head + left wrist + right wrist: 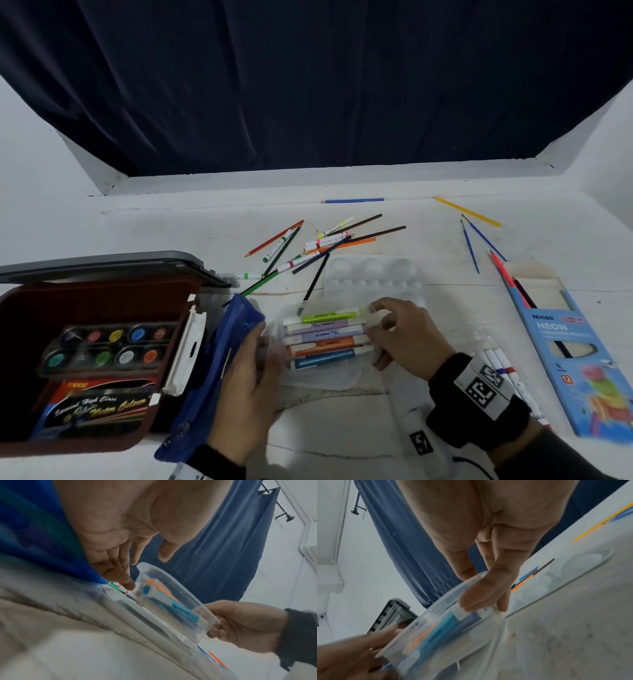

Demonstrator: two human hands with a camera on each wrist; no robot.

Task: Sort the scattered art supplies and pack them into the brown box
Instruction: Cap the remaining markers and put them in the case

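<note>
Holding a clear plastic case point(325, 339) full of highlighter markers between them, both hands work just above the white table point(445, 294). The right hand point(407, 337) curls its fingers point(481, 595) round the case's right end, thumb on top. The left hand point(246, 387) touches the case's left end with fairly straight fingers point(126, 584), while a blue fabric pencil pouch point(212, 370) lies tucked against its palm; whether it truly grips either one cannot be told. To the left stands the open brown box point(20, 342) with a grey lid point(102, 265), a round-pan watercolour set point(109, 346) and a red paint packet point(99, 404) inside. Behind the case lie a clear mixing palette point(373, 277) and a scatter of coloured pencils and marker pens point(318, 243). Thin blue-handled brushes point(471, 250), a yellow pencil point(467, 211) and a blue neon pencil carton point(575, 359) lie to the right.
</note>
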